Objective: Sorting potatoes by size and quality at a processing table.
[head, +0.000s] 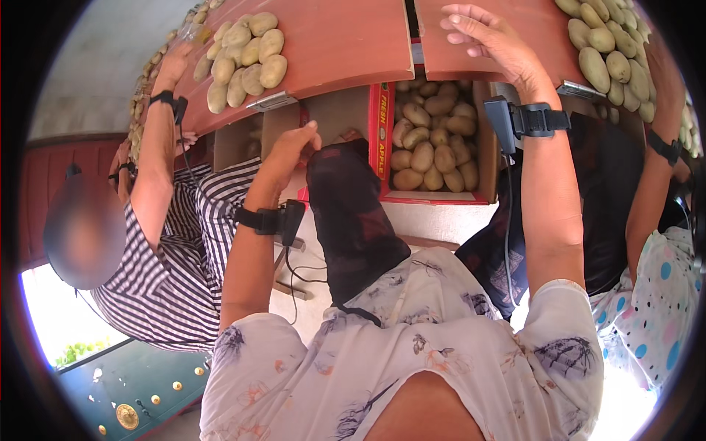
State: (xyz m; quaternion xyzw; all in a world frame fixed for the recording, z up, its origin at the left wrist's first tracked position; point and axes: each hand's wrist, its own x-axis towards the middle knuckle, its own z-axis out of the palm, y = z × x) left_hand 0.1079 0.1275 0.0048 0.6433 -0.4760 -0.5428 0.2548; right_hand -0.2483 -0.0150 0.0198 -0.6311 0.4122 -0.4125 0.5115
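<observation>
My right hand [485,36] is raised over the reddish-brown tabletop [347,47], its fingers spread and holding nothing. My left hand [292,149] hovers near my dark-clad knee, below the table's edge, with no object visible in it; part of its fingers is hard to see. Under the table, between my hands, a red-edged cardboard box [380,132] lies open, filled with potatoes [436,143]. On the tabletop, a heap of potatoes [245,60] rests to the left, and another potato pile [612,52] lies to the right of my right hand.
At left a person in striped clothes [165,297] reaches onto the table, a hand near a clear plastic bag [196,33]. At right is a person in a dotted top [648,308]. Metal latches [271,101] edge the tabletop; cables [508,237] hang from my wrist devices.
</observation>
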